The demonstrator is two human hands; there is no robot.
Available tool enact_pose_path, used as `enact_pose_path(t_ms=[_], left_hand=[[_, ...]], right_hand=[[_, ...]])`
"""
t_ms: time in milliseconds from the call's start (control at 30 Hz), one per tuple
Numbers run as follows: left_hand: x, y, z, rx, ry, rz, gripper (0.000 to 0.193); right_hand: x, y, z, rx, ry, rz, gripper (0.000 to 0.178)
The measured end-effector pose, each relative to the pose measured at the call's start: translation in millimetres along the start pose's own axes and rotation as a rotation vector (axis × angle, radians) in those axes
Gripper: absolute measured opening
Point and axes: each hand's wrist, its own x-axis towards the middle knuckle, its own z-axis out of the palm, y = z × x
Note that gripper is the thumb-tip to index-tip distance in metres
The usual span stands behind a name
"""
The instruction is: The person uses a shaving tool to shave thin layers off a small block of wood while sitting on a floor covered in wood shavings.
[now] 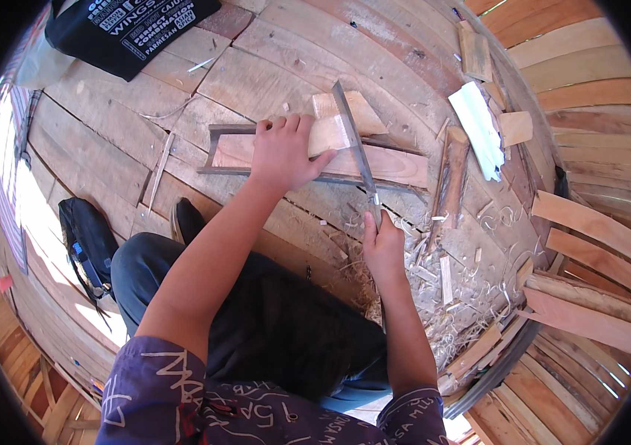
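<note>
My right hand [384, 245] is closed around the grip of a knife [358, 144] with a long, narrow metal blade pointing away from me. The blade lies against the right end of a short, pale wood block [329, 133]. My left hand [283, 152] presses that block down, thumb along its near side and fingers over its left part, which they hide. Under the block is a longer pinkish plank [397, 167], resting in a dark-edged wooden trough [219, 131]. Another pale wood piece [366, 113] lies just beyond the blade.
Curly wood shavings [471, 274] cover the plank floor [256, 74] at right. A round stick [452, 174] and white paper [476, 130] lie farther right. A black printed bag [123, 37] is at far left, a dark pouch [87, 241] beside my knee. Slatted boards [590, 263] stand at right.
</note>
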Motion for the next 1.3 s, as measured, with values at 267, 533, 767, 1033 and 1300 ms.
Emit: enact_pose_path(t_ms=[267,533,767,1033,1300], left_hand=[[0,0,1,-0.003,-0.008,-0.005,0.063],[0,0,2,0.002,-0.006,0.001,0.063],[-1,-1,2,-0.012,0.016,0.020,0.063],[-2,-4,3,0.012,0.009,0.026,0.064],[0,-1,2,-0.005,-0.012,0.019,0.064]], right_hand=[[0,-6,-2,-0.008,-0.022,0.011,0.034],[1,-3,-2,-0.057,-0.031,-0.012,0.034],[16,-11,7,-0.066,0.006,-0.048,0.033],[-7,-2,-8,-0.107,-0.079,0.046,0.033],[16,-2,4,-0.047,-0.009,-0.044,0.033]])
